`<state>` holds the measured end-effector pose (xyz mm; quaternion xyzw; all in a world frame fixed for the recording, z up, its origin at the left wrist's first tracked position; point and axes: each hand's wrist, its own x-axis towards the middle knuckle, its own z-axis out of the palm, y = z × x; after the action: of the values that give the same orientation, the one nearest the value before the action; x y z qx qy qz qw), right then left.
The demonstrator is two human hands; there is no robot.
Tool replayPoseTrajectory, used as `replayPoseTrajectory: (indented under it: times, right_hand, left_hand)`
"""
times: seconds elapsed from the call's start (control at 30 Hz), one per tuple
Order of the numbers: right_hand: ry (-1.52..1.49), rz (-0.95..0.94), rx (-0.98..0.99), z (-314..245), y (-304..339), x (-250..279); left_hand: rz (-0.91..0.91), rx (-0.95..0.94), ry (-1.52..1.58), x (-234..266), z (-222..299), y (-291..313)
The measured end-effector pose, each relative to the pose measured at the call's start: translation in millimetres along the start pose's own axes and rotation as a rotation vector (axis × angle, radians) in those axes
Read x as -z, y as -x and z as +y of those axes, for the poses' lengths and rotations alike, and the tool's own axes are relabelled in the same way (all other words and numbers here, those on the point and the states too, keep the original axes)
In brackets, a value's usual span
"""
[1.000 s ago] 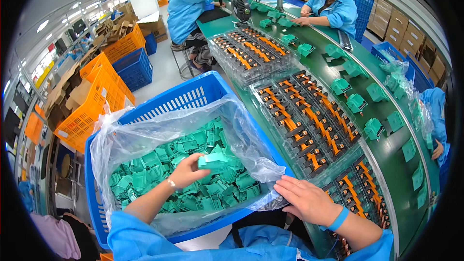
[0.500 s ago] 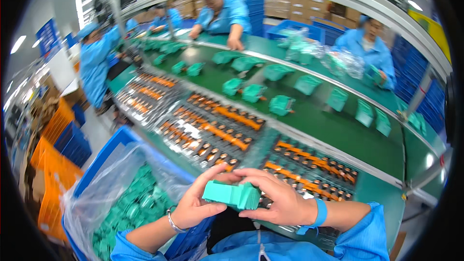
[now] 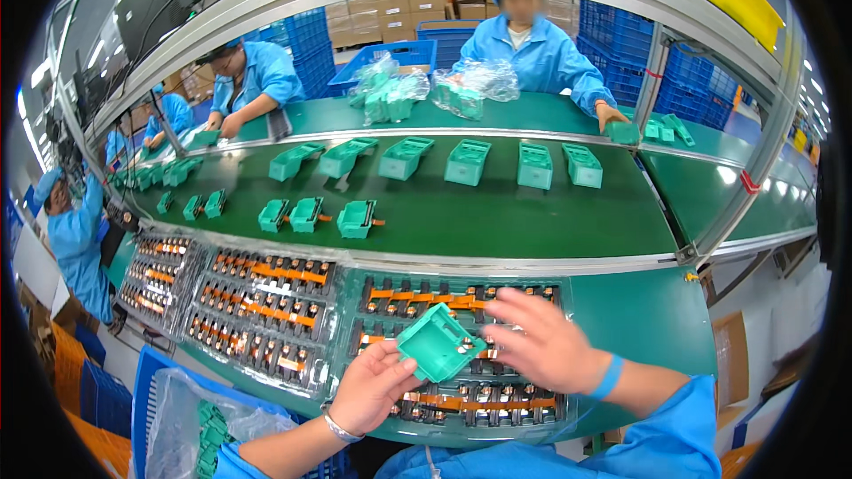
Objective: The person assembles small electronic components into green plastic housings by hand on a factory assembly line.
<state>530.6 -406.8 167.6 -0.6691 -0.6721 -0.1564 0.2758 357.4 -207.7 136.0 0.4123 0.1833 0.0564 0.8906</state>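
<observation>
We find the left hand gripping a green housing above a clear tray of black-and-orange parts near the counter's front edge; the right hand, fingers spread, is just beside. A blue crate (plastic-lined) along that edge contains green pieces.

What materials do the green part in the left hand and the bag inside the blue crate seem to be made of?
The green part looks like moulded satin plastic: even colour, thin walls, crisp edges; exact type is unclear. The bag is probably thin plastic film: glossy, see-through and crinkled.
</observation>
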Motion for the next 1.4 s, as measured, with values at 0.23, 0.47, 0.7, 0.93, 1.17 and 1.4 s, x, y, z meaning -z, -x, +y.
replayPoseTrajectory:
  times: [0.23,0.47,0.7,0.93,1.17,1.4]
  right_hand:
    - [0.086,-0.136,-0.308,48,87,41]
    - [0.057,-0.422,-0.162,60,91,23]
    - [0.353,-0.835,-0.010,56,55,21]
    - [-0.159,-0.747,-0.146,79,46,20]
    - [-0.743,-0.106,-0.651,26,8,-8]
    - [-0.601,-0.005,-0.462,11,-34,-42]
  left_hand:
    - [0.119,-0.254,-0.063,20,-6,-17]
    - [0.091,-0.130,0.095,22,4,-28]
    - [0.083,-0.097,0.126,35,-9,-28]
    - [0.071,-0.275,-0.191,40,-15,-24]
    - [0.039,-0.457,-0.429,41,-23,-23]
    - [0.156,-0.161,-0.037,34,-10,-27]
